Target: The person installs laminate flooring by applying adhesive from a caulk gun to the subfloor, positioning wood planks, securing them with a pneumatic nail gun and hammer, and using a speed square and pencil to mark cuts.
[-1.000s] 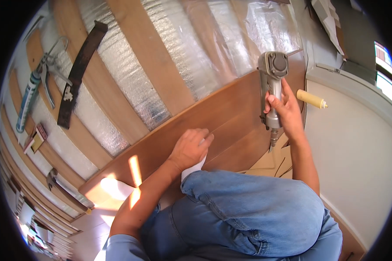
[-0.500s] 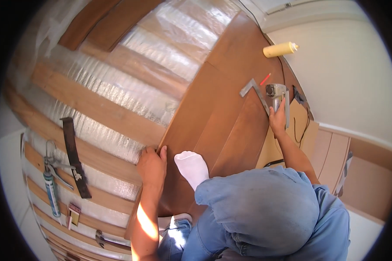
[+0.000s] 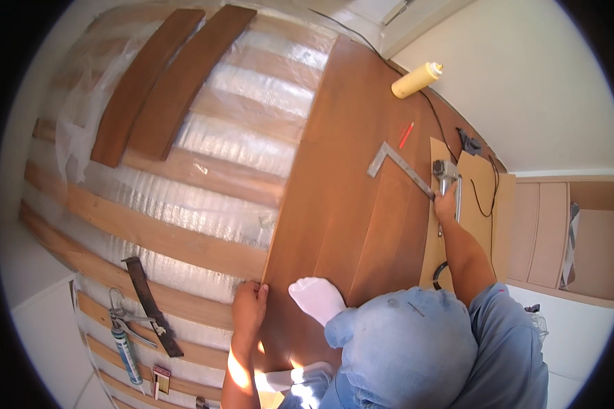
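Underfoot: brown floorboards (image 3: 348, 170) over foil underlay (image 3: 232, 136); left hand (image 3: 250, 307) gripping board edge, right hand (image 3: 447, 202) closed on power tool (image 3: 446, 172).

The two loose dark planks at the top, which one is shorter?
The left dark plank; its far end stops short of the right dark plank lying beside it.

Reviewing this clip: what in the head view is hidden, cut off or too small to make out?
- Right hand: its grip on the grey power tool is too small to read.
- Left hand: fingertips curl over the floorboard edge, hidden.
- Caulking gun: lower end lost at the fisheye rim.
- Cardboard sheet: partly covered by the right forearm.
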Demonstrator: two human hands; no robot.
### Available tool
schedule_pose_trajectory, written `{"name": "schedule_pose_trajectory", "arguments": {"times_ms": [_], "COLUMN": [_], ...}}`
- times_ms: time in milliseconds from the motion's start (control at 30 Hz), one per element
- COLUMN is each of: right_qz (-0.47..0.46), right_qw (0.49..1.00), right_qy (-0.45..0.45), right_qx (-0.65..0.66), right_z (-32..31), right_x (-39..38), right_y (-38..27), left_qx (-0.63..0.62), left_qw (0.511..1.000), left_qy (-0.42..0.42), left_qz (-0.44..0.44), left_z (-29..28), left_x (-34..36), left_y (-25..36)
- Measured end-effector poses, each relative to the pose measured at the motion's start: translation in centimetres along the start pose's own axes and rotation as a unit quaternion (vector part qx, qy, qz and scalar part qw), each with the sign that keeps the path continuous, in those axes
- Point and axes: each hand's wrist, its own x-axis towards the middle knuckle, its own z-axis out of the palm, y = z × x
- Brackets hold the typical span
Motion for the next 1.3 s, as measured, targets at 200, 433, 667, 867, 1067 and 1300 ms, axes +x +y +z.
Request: {"name": "schedule_pose_trajectory", "arguments": {"times_ms": [200,433,667,867,1067,1300], "right_qz": [0.041,-0.124,-0.109,-0.171,-0.35,-0.276], "right_qw": [0.997,0.989,0.993,0.962,0.879,0.867], "right_qy": [-0.044,0.079,-0.032,-0.177,-0.273,-0.398], "right_qx": [0.044,-0.032,-0.042,0.119,0.175,0.119], "right_z": [-0.8,-2.9,6.4,4.2,2.5,-2.6], "right_x": [-1.5,1.1,14.3,19.0,10.1,9.4], "right_y": [-2.1,-14.6,-19.8,-18.7,-18.2,-21.7], "left_qx": [0.012,0.056,0.001,0.064,0.111,0.016], "left_qw": [1.0,0.997,0.995,0.998,0.98,0.98], "left_qy": [-0.01,-0.057,-0.101,-0.017,0.035,0.009], "left_qz": [-0.009,0.0,-0.007,-0.015,-0.163,-0.197], "left_z": [-0.8,-1.1,-3.9,-14.7,-18.1,-10.7], "left_x": [-0.2,0.5,0.5,-9.1,-23.2,-26.3], "left_y": [0.0,1.6,-1.3,-6.0,-9.9,-11.6]}}
